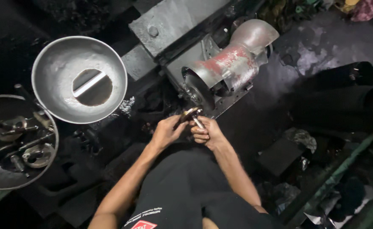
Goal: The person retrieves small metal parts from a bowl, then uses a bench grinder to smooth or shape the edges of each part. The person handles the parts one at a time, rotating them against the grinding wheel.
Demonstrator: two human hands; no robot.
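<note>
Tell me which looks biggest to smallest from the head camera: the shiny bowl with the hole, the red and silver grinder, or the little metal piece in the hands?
1. Shiny bowl
2. Grinder, nearly alike, so unsure
3. Metal piece, held by both hands

Both my forearms reach forward from my body and converge in front of me, elbows spread wide, wrists close together. My left hand (166, 132) is curled, thumb and fingertips pinched forward, knuckles turned up. My right hand (207, 133) sits just beside it, closed into a tight fist with the fingers folded under and the back of the hand facing right. The two hands nearly touch.
</note>
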